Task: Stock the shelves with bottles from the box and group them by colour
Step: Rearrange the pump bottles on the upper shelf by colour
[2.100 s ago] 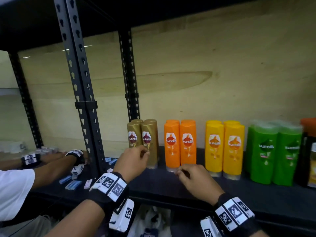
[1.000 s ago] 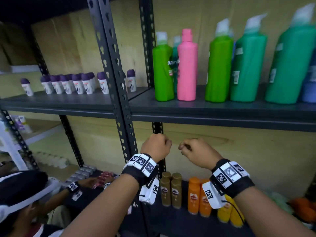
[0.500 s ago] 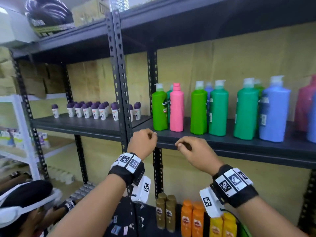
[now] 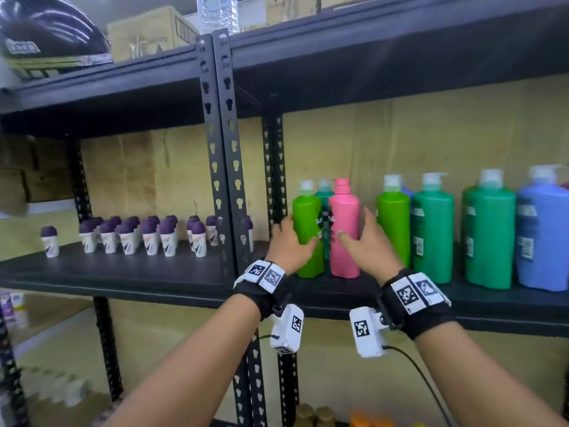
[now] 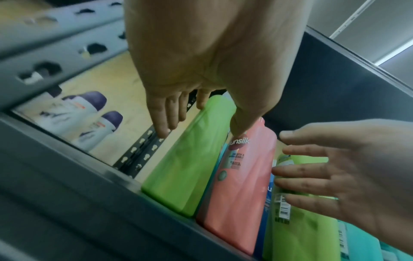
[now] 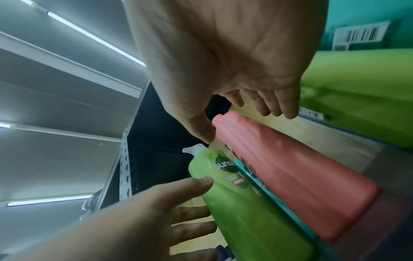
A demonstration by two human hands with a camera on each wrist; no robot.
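On the dark middle shelf [image 4: 123, 274] a light green pump bottle [image 4: 306, 232] and a pink bottle [image 4: 345, 229] stand side by side, with a teal bottle [image 4: 324, 192] behind them. My left hand [image 4: 291, 243] reaches around the green bottle [image 5: 190, 155], fingers along its left side and thumb on its front. My right hand [image 4: 361, 238] flanks the pink bottle [image 6: 290, 169], thumb in front, fingers spread on its right side. Fingers on both hands are straight and neither bottle is lifted. In the right wrist view my left hand's thumb [image 6: 205, 181] touches the green bottle [image 6: 245, 211].
To the right stand another light green bottle [image 4: 394, 229], two dark green ones [image 4: 432, 232] and a blue one [image 4: 542, 238]. Left of the perforated post [image 4: 221, 149] are several purple-capped roll-ons [image 4: 138, 235]. Gold [image 4: 314, 414] and orange bottles [image 4: 363, 420] sit below.
The view rose from the low shelf to the middle one. Both hands came up with it, uncurled from loose fists and reached forward to the green and pink bottles.
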